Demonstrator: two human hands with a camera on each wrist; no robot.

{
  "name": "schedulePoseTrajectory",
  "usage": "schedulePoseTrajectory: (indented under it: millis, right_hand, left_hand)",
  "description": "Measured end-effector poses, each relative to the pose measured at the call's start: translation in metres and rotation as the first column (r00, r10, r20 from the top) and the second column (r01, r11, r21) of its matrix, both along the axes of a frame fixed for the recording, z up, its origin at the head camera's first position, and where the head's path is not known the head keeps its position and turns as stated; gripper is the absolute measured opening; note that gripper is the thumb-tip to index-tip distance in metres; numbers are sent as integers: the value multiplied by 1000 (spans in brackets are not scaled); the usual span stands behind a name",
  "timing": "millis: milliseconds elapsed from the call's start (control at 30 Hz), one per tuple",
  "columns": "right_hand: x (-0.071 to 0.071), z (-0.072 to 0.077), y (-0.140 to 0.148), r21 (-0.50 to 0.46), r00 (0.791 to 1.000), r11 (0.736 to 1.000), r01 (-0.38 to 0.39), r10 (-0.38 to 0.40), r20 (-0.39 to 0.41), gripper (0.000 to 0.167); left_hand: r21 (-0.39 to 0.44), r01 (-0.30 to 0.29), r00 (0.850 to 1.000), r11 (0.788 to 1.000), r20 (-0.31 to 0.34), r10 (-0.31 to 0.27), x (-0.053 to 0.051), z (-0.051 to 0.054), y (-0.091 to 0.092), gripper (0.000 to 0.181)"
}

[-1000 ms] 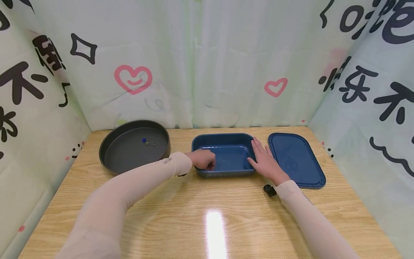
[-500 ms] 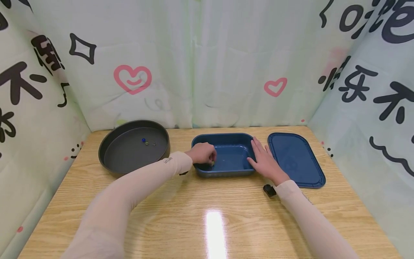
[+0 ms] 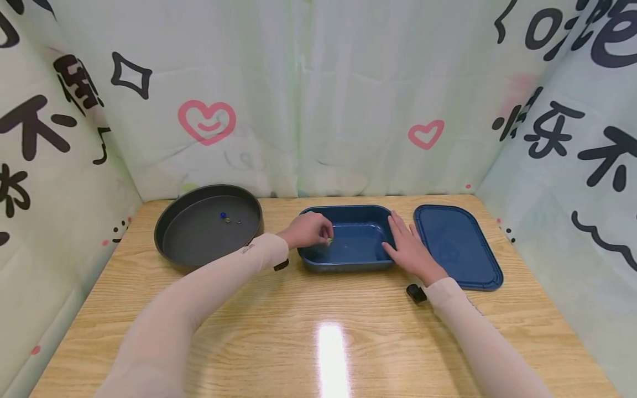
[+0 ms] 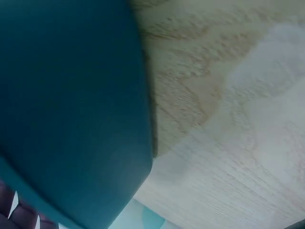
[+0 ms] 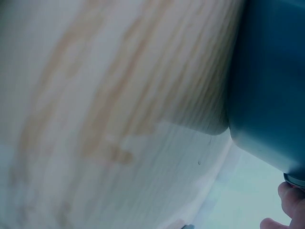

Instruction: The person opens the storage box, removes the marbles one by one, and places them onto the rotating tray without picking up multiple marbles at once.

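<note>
Over the left part of the blue box point(image 3: 358, 266), the left hand point(image 3: 307, 229) pinches a small yellow-green marble point(image 3: 329, 240) between thumb and fingers. The right hand point(image 3: 412, 250) rests with spread, straight fingers on the box's right rim. In the left wrist view the box's outer wall point(image 4: 81, 105) hides most of the left hand point(image 4: 21, 212). The right wrist view shows the box wall point(image 5: 271, 90) and some fingertips of the right hand point(image 5: 293, 205) at its edge.
A round dark pan point(image 3: 199, 232) stands at the left, holding a blue marble point(image 3: 223, 215) and two other small marbles point(image 3: 228, 220). A blue lid point(image 3: 458, 246) lies flat right of the box. Printed curtains point(image 3: 318, 110) surround the wooden table point(image 3: 278, 337).
The left hand has risen from low inside the box towards its left rim, and the yellow-green marble has come into view at its fingertips. The right hand has stayed on the rim.
</note>
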State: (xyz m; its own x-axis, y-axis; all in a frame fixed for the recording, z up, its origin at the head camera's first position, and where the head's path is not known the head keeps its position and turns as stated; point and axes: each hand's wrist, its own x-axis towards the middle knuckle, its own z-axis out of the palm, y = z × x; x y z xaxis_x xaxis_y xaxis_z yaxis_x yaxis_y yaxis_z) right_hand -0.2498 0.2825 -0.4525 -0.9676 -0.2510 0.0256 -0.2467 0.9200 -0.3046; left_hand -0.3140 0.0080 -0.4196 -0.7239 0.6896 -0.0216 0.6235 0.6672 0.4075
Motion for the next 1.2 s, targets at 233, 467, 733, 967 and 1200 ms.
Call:
schedulePoseTrajectory:
  millis: [233,467,733,967,1200]
  right_hand:
    - [0,0,0,4,1000,1000,1,-1,-1,73]
    - [1,0,0,0,1000,1000,0,0,6,73]
    - [1,1,-1,6,1000,1000,-1,1,1,72]
    - [0,1,0,4,1000,1000,-4,4,1,73]
    - [0,1,0,5,1000,1000,-3,3,4,73]
  left_hand:
    - [156,-73,997,985,39,68,6,9,-9,7]
    - [256,-154,986,954,96,133,11,24,-23,13]
    - [353,-197,980,915,60,188,10,39,-47,16]
    - [416,-268,963,869,103,247,7,49,-67,17]
    - [448,-322,946,834,116,303,4,60,-93,22]
